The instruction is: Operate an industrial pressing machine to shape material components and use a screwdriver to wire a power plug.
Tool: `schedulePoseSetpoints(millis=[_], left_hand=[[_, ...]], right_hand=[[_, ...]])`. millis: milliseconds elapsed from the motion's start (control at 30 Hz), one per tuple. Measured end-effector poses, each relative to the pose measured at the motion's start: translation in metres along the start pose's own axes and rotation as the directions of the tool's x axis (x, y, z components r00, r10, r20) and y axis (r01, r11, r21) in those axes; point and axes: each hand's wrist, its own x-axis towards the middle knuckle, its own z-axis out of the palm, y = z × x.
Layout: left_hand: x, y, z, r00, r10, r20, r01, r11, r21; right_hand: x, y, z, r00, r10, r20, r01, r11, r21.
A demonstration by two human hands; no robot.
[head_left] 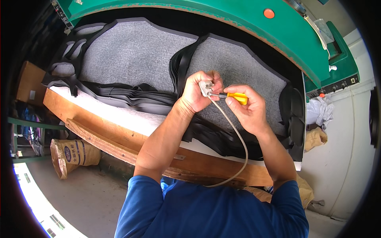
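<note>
L hand (197,92) grips a small white plastic electrical plug (206,87) w/ pale beige cable (234,131) hanging down in a loop toward the blue shirt; R hand (248,109) closed round a yellow-handled screwdriver (237,97); shaft lies roughly horizontal, tip pointing left into the plug's side, touching or nearly so; hands just beside each other, held above grey felt sheets w/ black rubber edging (131,55) on a wooden-edged bench (119,133); green machine hood (246,20) behind.
</note>
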Motion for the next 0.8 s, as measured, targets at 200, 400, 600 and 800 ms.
schedulePoseSetpoints(millis=[200,400,600,800], left_hand=[[0.002,-0.003,-0.004,1.0,0.0,0.024,-0.001,0.998,0.055],[0.004,-0.007,-0.008,0.995,0.063,-0.083,-0.051,0.988,0.144],[0.006,-0.009,-0.009,0.987,0.045,-0.153,-0.024,0.99,0.137],[0.007,-0.01,-0.009,0.985,0.025,-0.173,-0.012,0.997,0.076]], right_hand=[[0.002,-0.006,-0.001,0.999,0.023,0.023,-0.021,0.996,-0.084],[0.011,-0.018,0.0,0.976,-0.148,0.162,0.197,0.914,-0.355],[0.019,-0.024,-0.007,0.97,0.135,0.203,-0.003,0.839,-0.544],[0.027,-0.014,-0.002,0.928,-0.299,0.223,0.37,0.819,-0.438]])
